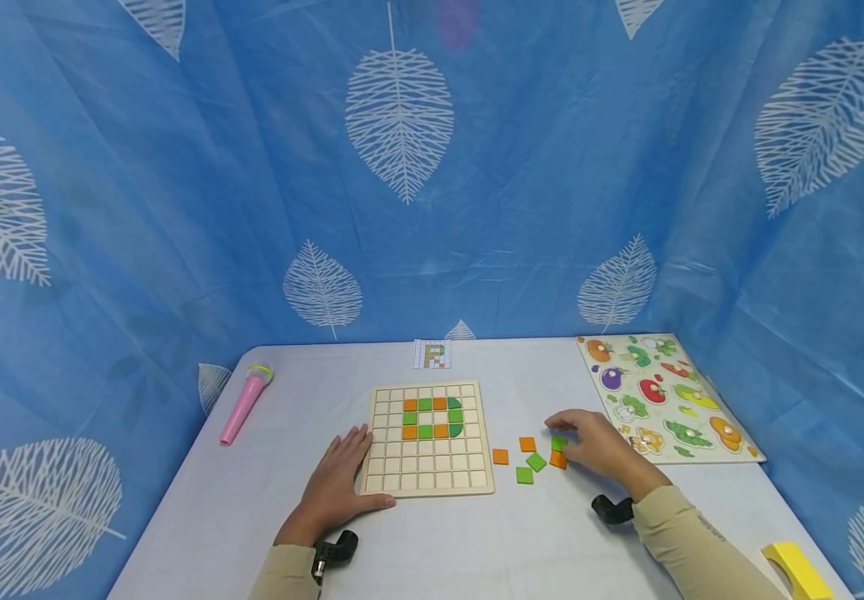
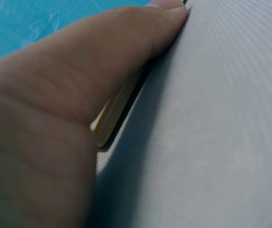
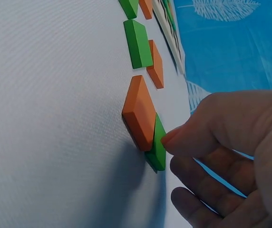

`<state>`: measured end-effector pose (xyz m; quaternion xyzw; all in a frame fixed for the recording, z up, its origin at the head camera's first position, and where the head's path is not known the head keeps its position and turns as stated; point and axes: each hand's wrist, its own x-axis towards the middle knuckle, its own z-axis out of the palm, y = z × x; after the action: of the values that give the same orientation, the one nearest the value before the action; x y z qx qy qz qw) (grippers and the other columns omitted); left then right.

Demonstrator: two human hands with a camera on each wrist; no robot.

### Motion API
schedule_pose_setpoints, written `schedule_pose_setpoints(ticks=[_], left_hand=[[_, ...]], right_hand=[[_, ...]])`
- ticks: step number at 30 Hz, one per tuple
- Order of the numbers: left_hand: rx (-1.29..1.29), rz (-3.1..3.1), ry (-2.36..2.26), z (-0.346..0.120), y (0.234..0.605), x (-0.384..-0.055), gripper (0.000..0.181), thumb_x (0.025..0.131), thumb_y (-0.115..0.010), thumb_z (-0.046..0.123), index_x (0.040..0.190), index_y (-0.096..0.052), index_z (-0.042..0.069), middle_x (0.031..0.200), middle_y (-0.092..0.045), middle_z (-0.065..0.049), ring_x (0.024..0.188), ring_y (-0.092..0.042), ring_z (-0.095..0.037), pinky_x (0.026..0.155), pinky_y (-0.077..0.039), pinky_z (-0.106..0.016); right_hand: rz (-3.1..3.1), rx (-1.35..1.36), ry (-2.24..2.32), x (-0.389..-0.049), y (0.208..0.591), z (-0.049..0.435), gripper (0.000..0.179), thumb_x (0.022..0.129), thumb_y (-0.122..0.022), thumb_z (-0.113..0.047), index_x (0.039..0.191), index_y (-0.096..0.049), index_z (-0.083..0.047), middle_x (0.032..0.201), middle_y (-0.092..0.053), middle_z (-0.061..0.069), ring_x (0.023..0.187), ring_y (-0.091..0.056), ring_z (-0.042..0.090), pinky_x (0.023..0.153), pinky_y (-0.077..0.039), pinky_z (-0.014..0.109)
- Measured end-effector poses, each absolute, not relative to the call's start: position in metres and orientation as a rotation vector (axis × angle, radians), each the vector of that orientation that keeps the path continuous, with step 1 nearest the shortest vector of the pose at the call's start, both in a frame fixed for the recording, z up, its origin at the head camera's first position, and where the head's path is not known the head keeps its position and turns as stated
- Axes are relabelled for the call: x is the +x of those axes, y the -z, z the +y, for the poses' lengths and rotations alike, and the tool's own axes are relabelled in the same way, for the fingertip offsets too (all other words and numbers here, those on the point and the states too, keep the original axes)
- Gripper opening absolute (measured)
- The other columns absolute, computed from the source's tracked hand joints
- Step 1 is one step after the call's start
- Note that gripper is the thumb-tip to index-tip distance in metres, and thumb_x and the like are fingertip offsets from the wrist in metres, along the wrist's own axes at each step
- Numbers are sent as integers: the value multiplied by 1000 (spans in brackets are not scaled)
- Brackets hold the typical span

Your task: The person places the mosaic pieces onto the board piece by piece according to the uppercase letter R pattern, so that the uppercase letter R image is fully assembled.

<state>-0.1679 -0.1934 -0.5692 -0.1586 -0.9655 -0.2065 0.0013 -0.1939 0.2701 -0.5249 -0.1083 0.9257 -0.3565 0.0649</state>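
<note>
My left hand rests at the near left corner of a square wooden grid board, fingers along its left side and thumb along the front edge. Orange and green pieces form a closed shape in the upper grid, with rounded green pieces at its right corners. To the right of the board, my right hand reaches over loose square tiles. Its thumb tip is right at a green tile, which lies against an orange tile; the other fingers are loosely bent.
Several more loose tiles, such as an orange one, lie between board and right hand. Behind the board is a pattern card. A pink toy microphone lies left, a vegetable puzzle board right, a yellow block at near right.
</note>
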Motion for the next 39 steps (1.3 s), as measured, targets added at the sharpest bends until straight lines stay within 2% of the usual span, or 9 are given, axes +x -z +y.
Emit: schedule_pose_setpoints(ticks=[15, 23, 39], left_hand=[[-486, -3031, 648, -193, 569, -167, 129, 69, -74, 88, 161, -42, 3, 167, -36, -12, 156, -26, -30, 127, -16, -50], [-489, -3024, 644, -193, 568, -167, 127, 70, -74, 87, 160, -43, 3, 166, -38, -13, 155, -27, -31, 126, -18, -52], [-514, -3049, 629, -194, 568, -169, 129, 70, -71, 90, 162, -41, 5, 168, -34, -10, 157, -22, -28, 127, -14, -49]], right_hand=[[2808, -349, 1055, -194, 532, 271, 41, 84, -74, 11, 121, -74, -5, 120, -72, 4, 116, -66, 29, 105, -51, 55], [2824, -358, 1040, -195, 536, 271, 37, 85, -78, 9, 118, -76, -7, 116, -73, 1, 114, -66, 28, 103, -53, 54], [2845, -376, 1058, -194, 534, 266, 33, 86, -81, 4, 116, -77, -6, 112, -73, 0, 108, -67, 26, 100, -55, 53]])
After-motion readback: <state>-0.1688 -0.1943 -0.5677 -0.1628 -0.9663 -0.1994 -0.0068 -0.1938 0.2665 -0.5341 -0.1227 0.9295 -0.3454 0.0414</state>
